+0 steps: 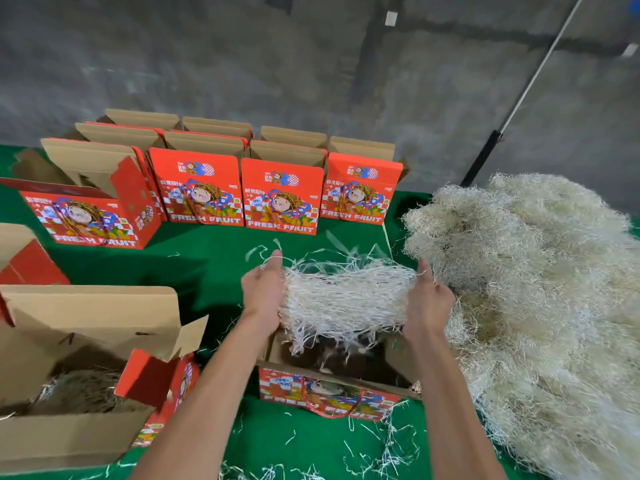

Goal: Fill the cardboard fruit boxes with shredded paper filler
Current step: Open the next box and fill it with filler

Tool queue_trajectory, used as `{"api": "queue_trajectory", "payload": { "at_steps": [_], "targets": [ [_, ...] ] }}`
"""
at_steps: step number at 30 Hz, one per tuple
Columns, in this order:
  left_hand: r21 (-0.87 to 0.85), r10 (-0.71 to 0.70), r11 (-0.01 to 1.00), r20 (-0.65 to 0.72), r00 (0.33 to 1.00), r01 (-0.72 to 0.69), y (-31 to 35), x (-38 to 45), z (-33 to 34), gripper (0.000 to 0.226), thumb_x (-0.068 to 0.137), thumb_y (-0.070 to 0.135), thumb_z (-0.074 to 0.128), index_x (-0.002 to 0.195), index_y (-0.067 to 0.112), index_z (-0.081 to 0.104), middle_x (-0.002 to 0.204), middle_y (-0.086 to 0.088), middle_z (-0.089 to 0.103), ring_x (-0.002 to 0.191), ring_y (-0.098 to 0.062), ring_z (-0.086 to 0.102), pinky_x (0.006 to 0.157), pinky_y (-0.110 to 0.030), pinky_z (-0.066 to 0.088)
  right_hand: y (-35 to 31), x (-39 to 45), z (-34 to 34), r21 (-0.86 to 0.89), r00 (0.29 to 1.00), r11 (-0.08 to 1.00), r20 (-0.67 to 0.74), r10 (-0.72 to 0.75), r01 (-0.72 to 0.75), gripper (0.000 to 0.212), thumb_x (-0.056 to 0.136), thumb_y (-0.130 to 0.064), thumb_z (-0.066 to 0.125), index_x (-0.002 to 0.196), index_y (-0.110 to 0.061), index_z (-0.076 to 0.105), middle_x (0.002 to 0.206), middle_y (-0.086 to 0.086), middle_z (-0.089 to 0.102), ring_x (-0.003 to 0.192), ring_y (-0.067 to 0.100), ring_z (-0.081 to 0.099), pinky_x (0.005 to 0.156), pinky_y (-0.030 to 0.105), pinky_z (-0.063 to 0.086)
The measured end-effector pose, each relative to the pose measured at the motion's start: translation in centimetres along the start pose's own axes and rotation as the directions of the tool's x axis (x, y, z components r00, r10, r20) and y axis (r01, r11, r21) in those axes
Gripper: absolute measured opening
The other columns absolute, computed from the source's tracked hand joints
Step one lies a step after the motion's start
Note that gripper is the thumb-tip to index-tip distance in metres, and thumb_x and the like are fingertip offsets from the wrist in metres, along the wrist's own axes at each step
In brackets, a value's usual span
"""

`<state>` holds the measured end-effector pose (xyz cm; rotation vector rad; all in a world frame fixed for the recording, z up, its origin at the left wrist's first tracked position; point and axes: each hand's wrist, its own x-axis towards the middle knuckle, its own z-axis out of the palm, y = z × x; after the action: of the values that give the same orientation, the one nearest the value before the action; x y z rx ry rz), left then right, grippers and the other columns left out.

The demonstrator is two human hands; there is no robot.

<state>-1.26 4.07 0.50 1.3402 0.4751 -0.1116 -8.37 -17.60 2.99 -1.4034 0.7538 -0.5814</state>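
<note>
Shredded paper wad (pixel 346 299): pale, thin crinkled strips, springy and loose; likely very light, sheds strands, best taken by squeezing both ends. Left hand (pixel 261 292) and right hand (pixel 427 304) each have their grip curled round one end, holding it over the open box (pixel 329 396) at 6 o'clock. Bulk pile (pixel 536 289) at 3 o'clock; stiff printed cardboard boxes (pixel 277 199) at 12 on the green tabletop (pixel 207 258).

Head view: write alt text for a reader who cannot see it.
Two bare hands, the left hand and right hand, hold a wad of shredded paper filler stretched between them above an open red fruit box on a green table. A large filler pile lies to the right; more printed boxes stand behind, and one at left already holds filler.
</note>
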Motion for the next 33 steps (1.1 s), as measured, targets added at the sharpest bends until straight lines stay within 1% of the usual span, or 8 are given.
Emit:
{"api": "queue_trajectory", "payload": {
  "at_steps": [15, 19, 23, 26, 29, 30, 31, 33],
  "targets": [
    [0.071, 0.130, 0.988, 0.095, 0.987, -0.137, 0.1, -0.3, 0.2, 0.034, 0.088, 0.067, 0.059, 0.073, 0.036, 0.060, 0.044, 0.020, 0.044, 0.033, 0.002, 0.036, 0.046, -0.021, 0.032, 0.0, -1.7, -0.2, 0.009, 0.982, 0.990, 0.124, -0.141, 0.141, 0.061, 0.098, -0.065, 0.040, 0.052, -0.027, 0.030, 0.043, -0.011, 0.027, 0.038, 0.008, 0.019, 0.039, 0.023, 0.019],
    [0.137, 0.468, 0.833, 0.341, 0.815, -0.536, 0.2, -1.2, 0.1, 0.031, 0.090, 0.072, 0.053, 0.106, 0.046, 0.062, 0.065, 0.019, 0.054, 0.052, -0.004, 0.047, 0.048, -0.020, 0.041, -1.7, -1.8, 0.8, -0.109, 0.939, 0.966, 0.280, -0.197, 0.235, 0.064, 0.091, -0.077, 0.035, 0.051, -0.027, 0.027, 0.044, -0.008, 0.023, 0.041, 0.011, 0.020, 0.043, 0.028, 0.024],
    [0.240, 0.492, 0.697, 0.526, 0.694, -0.676, 0.4, -2.0, 0.8, 0.044, 0.087, 0.079, 0.049, 0.124, 0.054, 0.049, 0.119, 0.029, 0.055, 0.110, -0.004, 0.056, 0.094, -0.041, 0.046, -3.5, -2.2, 2.1, -0.149, 0.868, 0.919, 0.413, -0.277, 0.364, 0.088, 0.087, -0.086, 0.023, 0.060, -0.010, 0.057, 0.053, 0.013, 0.050, 0.043, 0.010, 0.046, 0.059, 0.042, 0.053],
    [0.336, 0.346, 0.714, 0.593, 0.727, -0.614, -0.1, -3.8, 3.2, 0.071, 0.079, 0.089, 0.047, 0.138, 0.049, 0.041, 0.132, 0.037, 0.051, 0.125, 0.000, 0.050, 0.103, -0.037, 0.042, -4.5, -2.7, 3.8, -0.161, 0.861, 0.944, 0.475, -0.182, 0.289, 0.090, 0.081, -0.094, 0.016, 0.094, -0.024, 0.072, 0.093, -0.001, 0.071, 0.086, -0.008, 0.066, 0.101, 0.040, 0.045],
    [0.237, 0.363, 0.826, 0.470, 0.805, -0.511, -0.3, -3.5, 4.2, 0.048, 0.101, 0.049, 0.053, 0.131, 0.012, 0.059, 0.077, 0.005, 0.071, 0.065, -0.006, 0.065, 0.067, -0.021, 0.052, -4.4, -2.5, 3.7, -0.088, 0.869, 0.961, 0.454, -0.195, 0.261, 0.079, 0.089, -0.085, 0.023, 0.100, -0.026, 0.074, 0.098, 0.016, 0.071, 0.094, 0.031, 0.068, 0.097, 0.055, 0.050],
    [0.157, 0.340, 0.888, 0.411, 0.846, -0.433, -0.3, -3.1, 3.8, 0.044, 0.102, 0.043, 0.053, 0.134, 0.012, 0.059, 0.112, -0.014, 0.063, 0.064, -0.013, 0.066, 0.069, -0.025, 0.054, -4.0, -2.2, 3.1, -0.056, 0.891, 0.959, 0.388, -0.235, 0.277, 0.072, 0.093, -0.080, 0.027, 0.100, -0.027, 0.074, 0.098, 0.010, 0.072, 0.095, 0.028, 0.068, 0.095, 0.052, 0.051],
    [0.059, 0.293, 0.940, 0.361, 0.885, -0.336, -0.2, -2.7, 3.4, 0.046, 0.100, 0.045, 0.054, 0.136, 0.017, 0.058, 0.091, 0.007, 0.057, 0.070, -0.017, 0.067, 0.072, -0.029, 0.055, -3.4, -2.1, 2.3, -0.041, 0.912, 0.960, 0.325, -0.248, 0.276, 0.068, 0.094, -0.078, 0.028, 0.101, -0.027, 0.073, 0.098, 0.002, 0.073, 0.097, 0.022, 0.067, 0.094, 0.047, 0.052],
    [-0.033, 0.191, 0.981, 0.255, 0.948, -0.189, -0.5, -2.3, 2.7, 0.050, 0.100, 0.046, 0.053, 0.145, 0.026, 0.048, 0.128, -0.018, 0.064, 0.106, -0.032, 0.067, 0.090, -0.041, 0.054, -2.0, -2.3, 1.2, -0.089, 0.940, 0.971, 0.284, -0.188, 0.221, 0.073, 0.088, -0.084, 0.028, 0.107, -0.026, 0.068, 0.107, -0.005, 0.070, 0.103, 0.013, 0.065, 0.095, 0.036, 0.049]
  ]
}}
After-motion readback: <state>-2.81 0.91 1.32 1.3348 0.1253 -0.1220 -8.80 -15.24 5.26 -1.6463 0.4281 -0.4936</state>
